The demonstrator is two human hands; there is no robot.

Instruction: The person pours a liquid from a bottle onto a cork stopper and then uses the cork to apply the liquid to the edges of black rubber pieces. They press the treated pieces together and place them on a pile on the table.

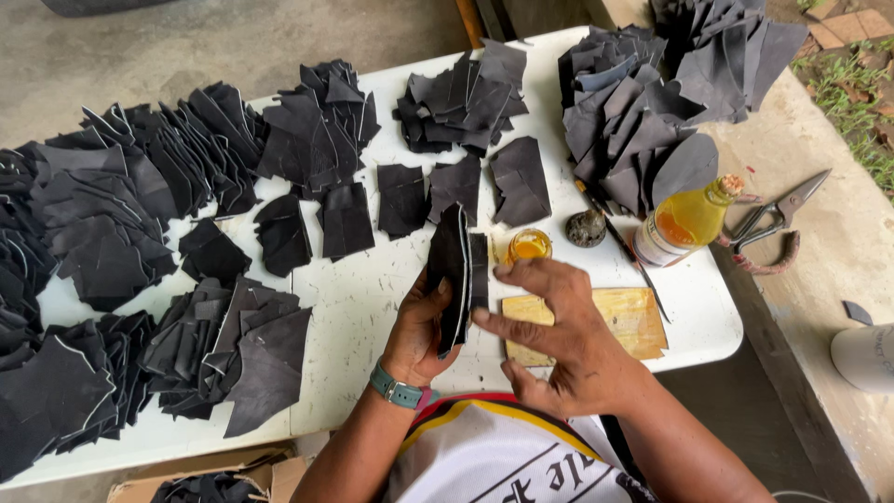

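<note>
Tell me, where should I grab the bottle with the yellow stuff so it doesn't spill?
Probably grip the yellow-liquid bottle around its wide lower body, not the thin neck. It leans on the white table, neck pointing toward the scissors. Come from the near side: black leather pieces crowd behind it. Keep the neck pointing upward.

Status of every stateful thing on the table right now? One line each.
left hand: gripping an upright stack of black pieces
right hand: fingers spread, tips on the stack's edge
glue bottle: lying tilted, stoppered, partly full of yellow liquid
small jar: open, yellow liquid inside
scissors: blades parted, lying unused
</note>
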